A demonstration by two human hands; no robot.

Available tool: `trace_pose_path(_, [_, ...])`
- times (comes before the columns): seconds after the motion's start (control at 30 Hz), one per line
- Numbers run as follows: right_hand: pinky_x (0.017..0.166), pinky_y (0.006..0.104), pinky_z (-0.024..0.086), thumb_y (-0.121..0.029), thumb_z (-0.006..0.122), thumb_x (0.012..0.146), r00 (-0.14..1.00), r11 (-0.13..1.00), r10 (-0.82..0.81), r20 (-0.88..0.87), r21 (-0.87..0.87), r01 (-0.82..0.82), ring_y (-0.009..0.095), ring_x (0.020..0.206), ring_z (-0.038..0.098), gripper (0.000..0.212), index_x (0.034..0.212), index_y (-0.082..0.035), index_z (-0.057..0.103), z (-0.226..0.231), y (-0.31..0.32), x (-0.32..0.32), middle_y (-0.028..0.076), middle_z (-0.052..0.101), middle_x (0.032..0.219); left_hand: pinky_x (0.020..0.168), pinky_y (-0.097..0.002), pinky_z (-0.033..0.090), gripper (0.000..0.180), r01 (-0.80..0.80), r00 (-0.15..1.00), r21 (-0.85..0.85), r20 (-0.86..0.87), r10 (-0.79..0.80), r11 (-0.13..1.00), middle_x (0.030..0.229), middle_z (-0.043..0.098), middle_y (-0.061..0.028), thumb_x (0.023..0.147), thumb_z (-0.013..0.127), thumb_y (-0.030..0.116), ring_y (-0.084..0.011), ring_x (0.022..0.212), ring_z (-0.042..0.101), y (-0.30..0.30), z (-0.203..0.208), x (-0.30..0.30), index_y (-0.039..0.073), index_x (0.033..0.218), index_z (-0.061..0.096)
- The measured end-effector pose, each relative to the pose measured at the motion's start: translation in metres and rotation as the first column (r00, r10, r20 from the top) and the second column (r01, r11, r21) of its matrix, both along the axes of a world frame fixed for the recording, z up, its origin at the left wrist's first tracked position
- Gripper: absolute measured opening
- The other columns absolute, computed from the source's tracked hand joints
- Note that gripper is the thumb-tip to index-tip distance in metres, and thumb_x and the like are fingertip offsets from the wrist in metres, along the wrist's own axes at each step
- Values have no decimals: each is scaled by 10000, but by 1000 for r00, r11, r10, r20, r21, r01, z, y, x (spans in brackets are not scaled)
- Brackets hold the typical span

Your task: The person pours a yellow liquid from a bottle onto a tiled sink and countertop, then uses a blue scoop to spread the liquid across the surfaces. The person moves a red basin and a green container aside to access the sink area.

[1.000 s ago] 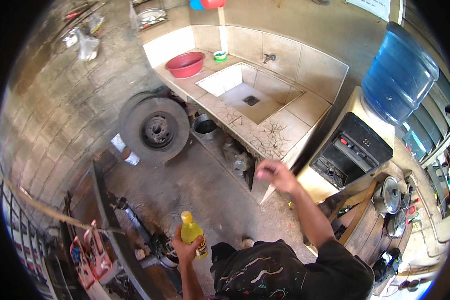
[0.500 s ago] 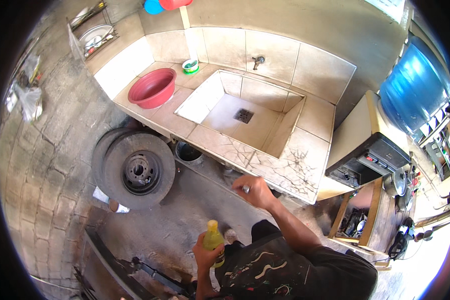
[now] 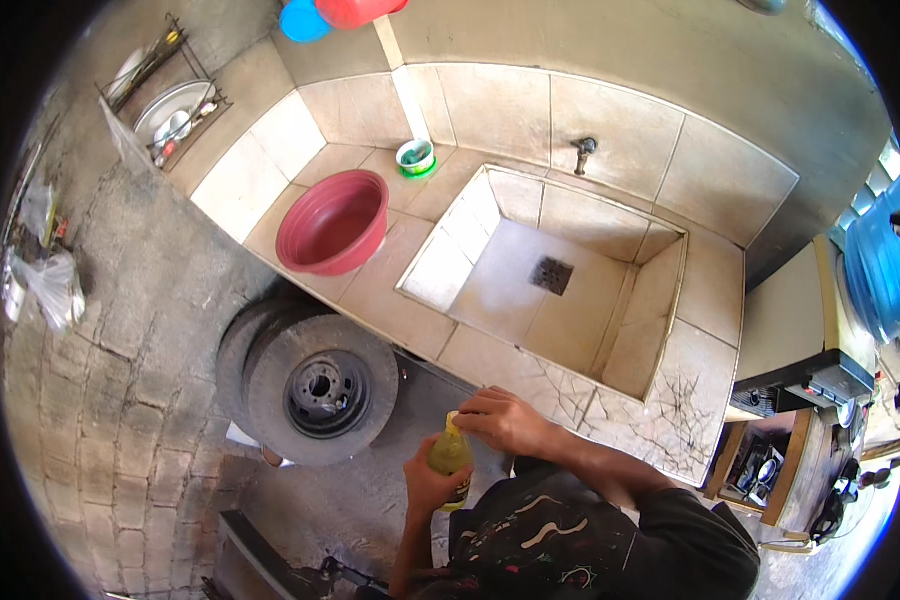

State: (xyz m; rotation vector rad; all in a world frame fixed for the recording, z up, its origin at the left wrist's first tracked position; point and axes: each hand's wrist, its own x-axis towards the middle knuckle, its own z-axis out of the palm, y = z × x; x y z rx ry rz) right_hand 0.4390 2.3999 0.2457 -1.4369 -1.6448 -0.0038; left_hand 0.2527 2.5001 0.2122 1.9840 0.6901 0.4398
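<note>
My left hand [image 3: 433,482] is wrapped around a small bottle [image 3: 451,455] of yellow-green liquid, held upright in front of my body beside the counter's front edge. At the bottle's top, a yellow cap [image 3: 453,421] meets the bent fingertips of my right hand [image 3: 507,420]. These fingers are closed about the cap, and their undersides are hidden. Ahead is a tiled sink [image 3: 425,262] with a dark square drain [image 3: 552,276]. A wall tap [image 3: 584,154] sits above its far side.
On the counter's left stand a dark red basin [image 3: 332,225] and a small green-and-white tub [image 3: 416,157]. Tires [image 3: 320,390] lean below the counter. At right are a water dispenser [image 3: 792,318] with a blue jug [image 3: 882,265] and a wooden drawer [image 3: 760,465] of utensils.
My right hand has come down and toward the left, from apart above the bottle to its cap. The bottle has risen slightly in my left hand. The view has shifted left.
</note>
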Motion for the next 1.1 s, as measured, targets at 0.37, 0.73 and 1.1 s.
trace_pose_path(0.37, [745,367,486,-35,694,727,996,992,-93,-5,-86,92,275,831,586,187,890,-40,602,16,48,85,93,582,842,715,-366,537,626,169,985,159,-66,-160,973,864,677,-169,596,833,317,-288,806,690,75,17,96,30,1091,578])
trace_pose_path(0.73, [724,366,485,-63,576,794,909,917,-245,337,-223,330,282,780,574,121,895,-26,519,23,99,110,114,541,829,708,-392,538,685,458,888,100,-107,-448,883,831,668,-211,603,830,381,-343,801,681,172,9,157,5,1115,573])
trace_pose_path(1.1, [656,370,474,-2,653,740,792,787,-610,30,141,601,299,722,547,233,884,-25,471,27,196,102,127,522,822,731,-281,494,431,671,641,-712,418,-643,206,876,618,-38,727,737,192,-119,786,600,278,35,211,12,1072,552])
